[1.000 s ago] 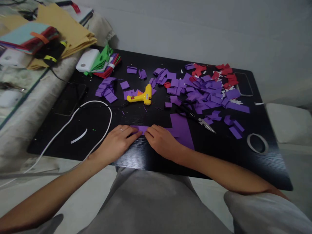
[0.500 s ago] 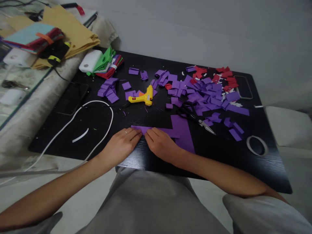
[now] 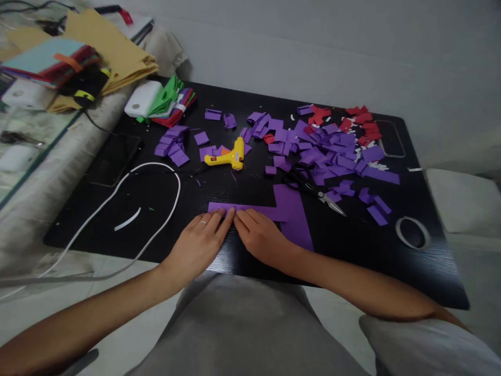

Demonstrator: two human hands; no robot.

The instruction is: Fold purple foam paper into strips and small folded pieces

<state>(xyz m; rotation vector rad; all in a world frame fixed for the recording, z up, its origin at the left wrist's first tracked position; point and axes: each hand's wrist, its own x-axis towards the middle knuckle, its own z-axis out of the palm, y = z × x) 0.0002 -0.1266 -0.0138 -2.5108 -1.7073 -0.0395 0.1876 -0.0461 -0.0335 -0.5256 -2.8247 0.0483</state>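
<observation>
Working surface first: the big black wood-grain table (image 3: 371,256), flat, faintly ridged, a bit shiny. Next we log the flat matte purple sheet (image 3: 295,214), thin paper or foam, at three o'clock from the long narrow purple strip (image 3: 272,213). The strip lies flat near the table's six o'clock edge, one end overlapping the sheet. We'd call it very light, bendy, easy to crease or tear, maybe slidy on this smooth top; best hold is by its long near edge, fingertips close together. The left hand (image 3: 199,243), at eight o'clock, presses fingertips onto it; the right hand (image 3: 263,237), at five o'clock, has curled fingers bunched on it. Thumbs unclear, so we can't tell whether either pinches. Around the strip: black-handled metal scissors (image 3: 321,196) toward two o'clock, hard pointed blades; yellow plastic glue gun (image 3: 235,155) at eleven, smooth; pale ring-shaped roll (image 3: 400,234) at three, material unclear. Smallest: folded purple pieces (image 3: 317,146) between one and two, matte, crisp-edged, heaped loosely.
</observation>
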